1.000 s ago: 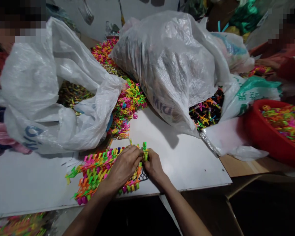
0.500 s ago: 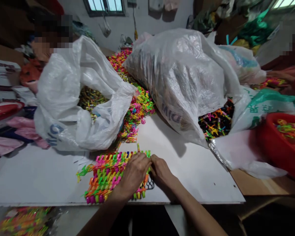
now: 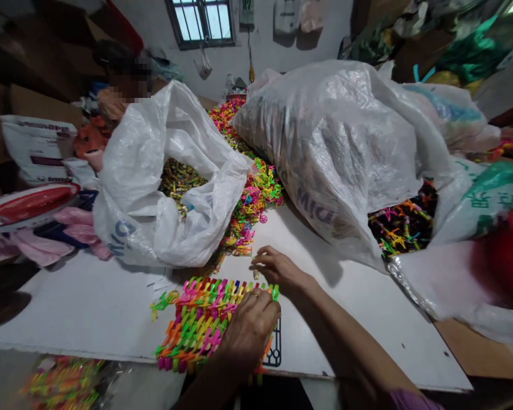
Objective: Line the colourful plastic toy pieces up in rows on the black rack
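A flat mat of interlocked bright plastic pieces (image 3: 199,322) in pink, green, orange and yellow lies on a black grid at the near edge of the white board (image 3: 89,307). My left hand (image 3: 250,330) rests on the mat's right part with its fingers curled down on it. My right hand (image 3: 277,267) has reached past the mat, fingers pinched at a small loose piece (image 3: 255,275) on the board beside the spill of loose coloured pieces (image 3: 250,210).
Two big translucent sacks (image 3: 154,182) (image 3: 346,154) of the same pieces stand behind. A person sits at the far left behind the left sack. A red tub (image 3: 511,250) is at the right edge. More pieces lie below the board's left front edge (image 3: 55,387).
My right hand has left the mat's right end and moved forward toward the loose pile. My left hand stays on the mat. My head has turned left and up.
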The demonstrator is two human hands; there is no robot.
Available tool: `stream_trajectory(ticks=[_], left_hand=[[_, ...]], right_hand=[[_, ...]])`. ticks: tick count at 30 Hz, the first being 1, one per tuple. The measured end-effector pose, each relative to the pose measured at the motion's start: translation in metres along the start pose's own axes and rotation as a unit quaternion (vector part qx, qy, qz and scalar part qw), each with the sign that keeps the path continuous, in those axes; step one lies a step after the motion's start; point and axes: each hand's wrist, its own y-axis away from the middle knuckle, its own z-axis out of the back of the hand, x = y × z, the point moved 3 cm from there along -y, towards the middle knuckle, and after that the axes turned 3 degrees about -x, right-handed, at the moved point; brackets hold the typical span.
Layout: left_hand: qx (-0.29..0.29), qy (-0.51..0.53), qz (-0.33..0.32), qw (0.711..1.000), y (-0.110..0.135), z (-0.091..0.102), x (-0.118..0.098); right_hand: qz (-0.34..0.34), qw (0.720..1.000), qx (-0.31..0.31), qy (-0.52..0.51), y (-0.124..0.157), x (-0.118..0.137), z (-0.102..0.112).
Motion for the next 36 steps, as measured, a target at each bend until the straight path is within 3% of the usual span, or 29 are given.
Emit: stream_trajectory(ticks=[2,5,8,12,15,17,19,21,22,23,25,27,28,32,36], left_hand=[[-0.018,0.02,0.006,1.0,-0.01,0.017,0.006],[-0.041,-0.027,0.053,0.997,-0.039,0.035,0.038],[0.007,-0.172,0.131,0.976,-0.068,0.028,0.088],[0.013,-0.179,0.143,0.973,-0.086,0.007,0.127],[0.002,-0.161,0.13,0.978,-0.092,0.007,0.126],[-0.014,-0.147,0.118,0.982,-0.097,0.014,0.114],[-0.044,-0.104,0.122,0.986,-0.102,0.021,0.099],[-0.074,0.014,0.178,0.981,-0.105,0.023,0.086],[-0.083,0.105,0.225,0.965,-0.105,0.022,0.081],[-0.089,0.212,0.281,0.932,-0.104,0.019,0.078],[-0.09,0.399,0.375,0.832,-0.101,0.011,0.073],[-0.089,0.504,0.42,0.749,-0.097,0.003,0.067],[-0.085,0.53,0.427,0.728,-0.096,0.001,0.063],[-0.05,0.568,0.424,0.704,-0.096,-0.008,0.046],[-0.004,0.616,0.421,0.666,-0.1,-0.013,0.029]], right_hand=[[0.044,0.997,0.025,0.066,-0.014,-0.003,-0.011],[0.03,0.989,0.003,0.142,-0.009,-0.009,-0.017],[-0.037,0.986,-0.064,0.15,0.016,-0.014,-0.005],[-0.159,0.976,-0.147,0.013,0.057,-0.017,0.014],[-0.269,0.926,-0.213,-0.155,0.079,-0.019,0.02],[-0.293,0.897,-0.243,-0.224,0.084,-0.017,0.022],[-0.287,0.9,-0.258,-0.203,0.084,-0.011,0.025],[-0.277,0.922,-0.25,-0.103,0.083,-0.003,0.026],[-0.274,0.931,-0.239,-0.04,0.083,0.001,0.026],[-0.272,0.935,-0.227,0.016,0.084,0.003,0.026],[-0.265,0.936,-0.218,0.079,0.088,0.007,0.027],[-0.26,0.93,-0.251,0.07,0.092,0.011,0.034],[-0.255,0.927,-0.271,0.044,0.094,0.013,0.039],[-0.219,0.912,-0.342,-0.06,0.095,0.026,0.057],[-0.228,0.875,-0.402,-0.145,0.098,0.029,0.063]])
